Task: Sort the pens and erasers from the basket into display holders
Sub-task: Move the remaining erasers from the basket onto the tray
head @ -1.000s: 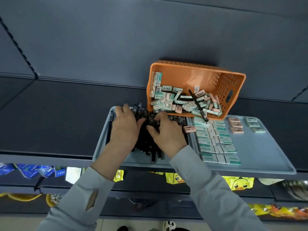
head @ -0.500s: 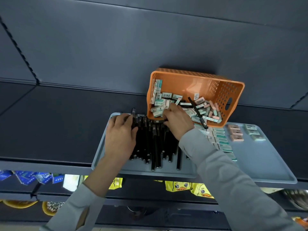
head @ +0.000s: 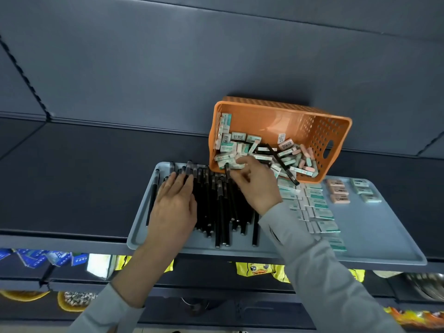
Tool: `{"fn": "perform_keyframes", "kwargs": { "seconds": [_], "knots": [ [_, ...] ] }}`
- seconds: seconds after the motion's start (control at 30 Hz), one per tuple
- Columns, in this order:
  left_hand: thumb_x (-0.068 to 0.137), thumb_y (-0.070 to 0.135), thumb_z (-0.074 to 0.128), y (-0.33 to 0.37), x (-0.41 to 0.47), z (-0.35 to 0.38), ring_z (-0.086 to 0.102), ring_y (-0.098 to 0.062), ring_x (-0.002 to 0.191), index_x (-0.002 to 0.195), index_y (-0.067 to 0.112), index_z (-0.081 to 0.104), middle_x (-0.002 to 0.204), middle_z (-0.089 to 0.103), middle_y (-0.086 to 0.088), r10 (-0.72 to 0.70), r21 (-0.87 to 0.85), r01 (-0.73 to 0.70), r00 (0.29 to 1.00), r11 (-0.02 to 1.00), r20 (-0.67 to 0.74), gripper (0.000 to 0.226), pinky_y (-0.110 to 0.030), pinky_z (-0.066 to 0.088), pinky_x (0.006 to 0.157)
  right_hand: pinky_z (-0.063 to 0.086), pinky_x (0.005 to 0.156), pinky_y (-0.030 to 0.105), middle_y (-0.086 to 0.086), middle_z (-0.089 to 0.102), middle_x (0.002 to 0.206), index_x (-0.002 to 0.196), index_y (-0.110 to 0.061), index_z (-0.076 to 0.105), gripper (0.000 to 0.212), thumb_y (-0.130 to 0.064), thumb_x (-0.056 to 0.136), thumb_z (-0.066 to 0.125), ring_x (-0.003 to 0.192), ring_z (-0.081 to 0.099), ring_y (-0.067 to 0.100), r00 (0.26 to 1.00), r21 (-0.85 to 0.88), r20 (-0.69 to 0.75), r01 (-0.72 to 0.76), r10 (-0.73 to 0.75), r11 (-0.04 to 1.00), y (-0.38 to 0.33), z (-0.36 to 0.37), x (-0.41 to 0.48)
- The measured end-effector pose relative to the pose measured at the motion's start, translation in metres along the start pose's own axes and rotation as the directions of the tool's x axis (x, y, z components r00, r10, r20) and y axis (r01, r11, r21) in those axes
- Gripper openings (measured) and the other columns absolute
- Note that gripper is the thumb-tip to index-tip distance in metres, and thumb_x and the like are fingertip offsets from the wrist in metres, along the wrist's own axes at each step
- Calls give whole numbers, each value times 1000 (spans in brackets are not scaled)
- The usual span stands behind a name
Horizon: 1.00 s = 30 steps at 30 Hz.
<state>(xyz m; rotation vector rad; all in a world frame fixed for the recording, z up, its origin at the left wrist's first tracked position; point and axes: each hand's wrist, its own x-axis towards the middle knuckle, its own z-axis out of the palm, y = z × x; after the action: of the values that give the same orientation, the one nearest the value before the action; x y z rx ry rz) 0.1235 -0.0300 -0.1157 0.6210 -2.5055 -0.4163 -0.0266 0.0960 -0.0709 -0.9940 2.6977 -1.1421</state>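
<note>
Leaving a lone pen (head: 153, 195) along the left wall of the tray (head: 384, 236). Pressing the left hand (head: 174, 205) flat on the pens (head: 221, 207), fingers straight and a little spread, gripping nothing; probably holding the pile down to stop it rolling and to keep it parallel. Keeping these pens in the left half of the tray, most likely as the one place for all pens. Reaching with the right hand (head: 254, 183) to the lip of the basket (head: 276, 123), fingers curled; pinching, as far as visible, a black pen (head: 227, 169) between thumb and fingertips. Judging the step in hand as drawing this pen out and down to the pile. Keeping the basket tipped on its side, mouth toward the person, lower rim resting on the far edge of the tray, probably for easy reaching and for seeing inside. Showing inside it a heap of loose erasers (head: 240, 150), green-white and pink, with a slanted pen (head: 281, 162) lying across them. Lining up the sorted erasers (head: 318, 209) in rows in the right half of the tray, just beside the pens, partly hidden under the right sleeve (head: 312, 260). Setting the pink erasers (head: 338, 191) and a few small green erasers (head: 365, 191) in separate short columns further right, apparently for dividing by kind. Judging the task as partly done, much waiting in the basket.
</note>
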Motion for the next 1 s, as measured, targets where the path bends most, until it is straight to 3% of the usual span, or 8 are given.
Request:
{"fn": "perform_keyframes", "kwargs": {
  "seconds": [0.13, 0.27, 0.37, 0.47, 0.57, 0.67, 0.9, 1.0],
  "knots": [
    [95, 39, 42, 1, 2, 2, 46, -36, 131, 132, 4, 56, 138, 53, -19, 43, 5, -43, 998, 999, 38, 53, -51, 40, 107, 46, 73, 31, 10, 70, 95, 110, -12, 63, 22, -6, 89, 59, 88, 66, 29, 968, -260, -249, -29, -38, 965, 21, -34, 14],
    [91, 35, 59, 5, 4, 5, 53, -36, 125, 133, 4, 56, 136, 55, -18, 48, 22, -50, 997, 999, 57, 52, -47, 49, 97, 50, 83, 38, 13, 66, 112, 118, -15, 60, 27, -9, 92, 55, 104, 63, 36, 966, -563, -191, -253, 174, 787, 40, -57, 17],
    [89, 33, 61, 5, 7, 2, 57, -37, 117, 131, 3, 56, 130, 59, -18, 65, 64, -68, 997, 996, 44, 52, -48, 49, 98, 52, 81, 39, 14, 67, 112, 120, -15, 60, 30, -7, 91, 55, 104, 63, 37, 965, -616, -159, -263, 210, 743, 44, -56, 15],
    [92, 40, 54, 11, 10, -1, 55, -33, 118, 132, 7, 57, 130, 59, -14, 167, 92, -168, 986, 981, 18, 52, -50, 39, 107, 51, 82, 41, 16, 66, 108, 111, -11, 65, 27, -3, 88, 55, 102, 62, 38, 964, -535, -249, -215, 91, 817, 51, -60, 17],
    [90, 58, 45, 24, 10, 1, 49, -26, 129, 131, 20, 60, 134, 57, -4, 351, -1, -353, 929, 936, 121, 57, -52, 32, 112, 50, 83, 42, 10, 62, 97, 108, -8, 67, 23, -4, 86, 60, 95, 59, 33, 940, -245, -340, -43, -44, 969, 55, -64, 11],
    [82, 68, 43, 30, 8, 9, 42, -24, 136, 121, 29, 66, 135, 57, 0, 424, -18, -434, 871, 901, 247, 59, -51, 25, 116, 42, 79, 31, -4, 55, 87, 110, -11, 68, 21, -6, 90, 63, 86, 54, 19, 976, 44, -211, 63, -53, 997, 50, -67, -4],
    [84, 42, 45, 24, 4, -3, 45, -21, 132, 124, 20, 57, 125, 63, 0, 309, -144, -293, 945, 945, 109, 48, -47, 28, 116, 34, 80, 21, 2, 54, 97, 92, -20, 77, 26, 2, 77, 75, 95, 50, 20, 901, -205, -31, 418, -433, 885, 42, -52, -25],
    [86, 24, 46, 24, 7, -6, 45, -23, 132, 130, 19, 56, 129, 60, -1, 369, -157, -349, 923, 924, 114, 45, -48, 30, 115, 35, 80, 17, 8, 60, 100, 96, -16, 77, 33, 10, 76, 70, 93, 55, 22, 883, -207, 107, 470, -458, 858, 36, -36, -30]
  ]
}}
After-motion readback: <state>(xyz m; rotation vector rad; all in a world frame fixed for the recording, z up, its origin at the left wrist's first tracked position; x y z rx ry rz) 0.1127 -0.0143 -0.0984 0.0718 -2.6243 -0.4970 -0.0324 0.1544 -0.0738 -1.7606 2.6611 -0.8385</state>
